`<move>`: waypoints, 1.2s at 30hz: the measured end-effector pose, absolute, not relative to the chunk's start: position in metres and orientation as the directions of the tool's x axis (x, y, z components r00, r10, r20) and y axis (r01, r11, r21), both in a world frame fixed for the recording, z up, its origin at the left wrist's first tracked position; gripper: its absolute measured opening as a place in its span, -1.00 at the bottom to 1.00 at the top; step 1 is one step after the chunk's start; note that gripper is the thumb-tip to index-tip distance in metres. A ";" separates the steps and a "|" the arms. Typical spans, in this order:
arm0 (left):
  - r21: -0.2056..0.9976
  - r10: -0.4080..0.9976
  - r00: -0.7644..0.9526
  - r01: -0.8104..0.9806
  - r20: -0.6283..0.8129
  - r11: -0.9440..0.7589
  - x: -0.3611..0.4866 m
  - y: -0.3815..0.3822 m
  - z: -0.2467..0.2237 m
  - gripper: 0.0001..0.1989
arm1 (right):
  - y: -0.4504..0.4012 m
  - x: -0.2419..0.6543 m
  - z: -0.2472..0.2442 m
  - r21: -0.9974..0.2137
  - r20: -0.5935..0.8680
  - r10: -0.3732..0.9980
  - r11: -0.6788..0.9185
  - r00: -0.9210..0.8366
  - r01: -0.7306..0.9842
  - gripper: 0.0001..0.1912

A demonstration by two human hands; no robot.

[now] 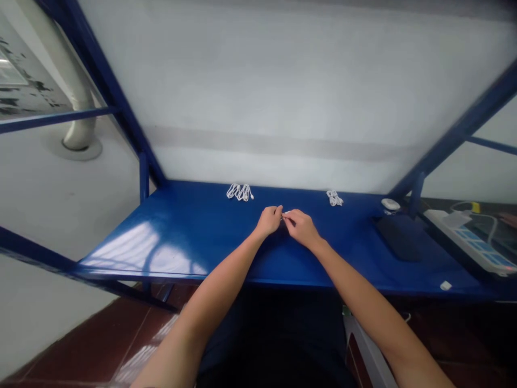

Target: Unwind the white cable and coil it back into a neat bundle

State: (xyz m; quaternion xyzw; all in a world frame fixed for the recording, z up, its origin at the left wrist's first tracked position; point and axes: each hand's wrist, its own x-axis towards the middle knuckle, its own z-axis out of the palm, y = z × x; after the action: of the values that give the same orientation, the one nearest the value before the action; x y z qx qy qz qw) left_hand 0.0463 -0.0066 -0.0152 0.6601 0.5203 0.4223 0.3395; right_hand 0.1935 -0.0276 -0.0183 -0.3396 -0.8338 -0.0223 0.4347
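My left hand (270,221) and my right hand (301,226) meet above the middle of the blue table (202,231). Fingertips of both are pinched together around something small. A bit of white shows between them, but its kind is mostly hidden by the fingers. Behind my left hand, towards the back edge, lie coiled white cables (240,192) side by side. Another bundled white cable (334,198) rests at the back, to the right of my right hand.
On the table's right are a round white item (390,204), a flat dark object (396,238) and a small white block (445,285). A white power strip (476,245) with plugged cords lies beyond. Blue frame posts (141,145) rise at both ends, before a pale wall.
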 end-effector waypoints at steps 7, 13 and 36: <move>0.971 0.975 0.152 0.201 -0.163 0.131 0.046 -0.012 -0.008 -0.51 | -0.030 0.195 -0.013 -0.335 0.748 0.563 0.777 -0.350 0.533 -0.80; 0.953 0.908 0.299 0.020 -0.294 0.302 0.044 -0.016 0.000 -0.53 | -0.030 0.197 -0.010 -0.579 0.632 0.734 0.660 -0.248 0.478 -0.80; 0.782 0.859 0.320 -0.370 -0.399 0.501 0.061 -0.028 0.012 -0.63 | -0.026 0.195 -0.014 -0.480 0.668 0.720 0.610 -0.188 0.631 -0.83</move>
State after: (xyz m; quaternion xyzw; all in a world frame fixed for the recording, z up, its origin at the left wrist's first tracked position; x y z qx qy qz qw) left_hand 0.0610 -0.0277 0.0121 0.2918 0.4189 0.4055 0.7583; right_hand 0.1948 -0.0259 -0.0138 -0.4390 -0.7692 0.0486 0.4618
